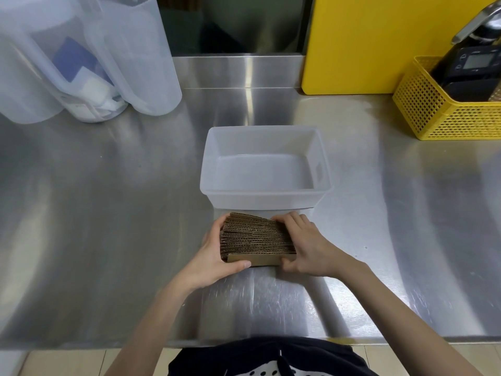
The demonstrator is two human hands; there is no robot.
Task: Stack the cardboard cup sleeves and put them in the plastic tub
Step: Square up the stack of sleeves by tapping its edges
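A thick stack of brown corrugated cardboard cup sleeves point(254, 237) stands on edge on the steel counter, just in front of the plastic tub. My left hand point(214, 256) clasps its left end, thumb across the front sleeve. Pressed against the stack's right end is my right hand point(306, 245), its fingers over the top. The translucent white rectangular plastic tub point(264, 198) sits behind the stack and holds nothing.
Several tall translucent plastic pitchers point(81, 55) stand at the back left. A yellow cutting board point(379, 42) leans on the back wall. A yellow perforated basket point(450, 109) with black devices sits at the back right. The counter's front edge point(81, 346) lies close to my body.
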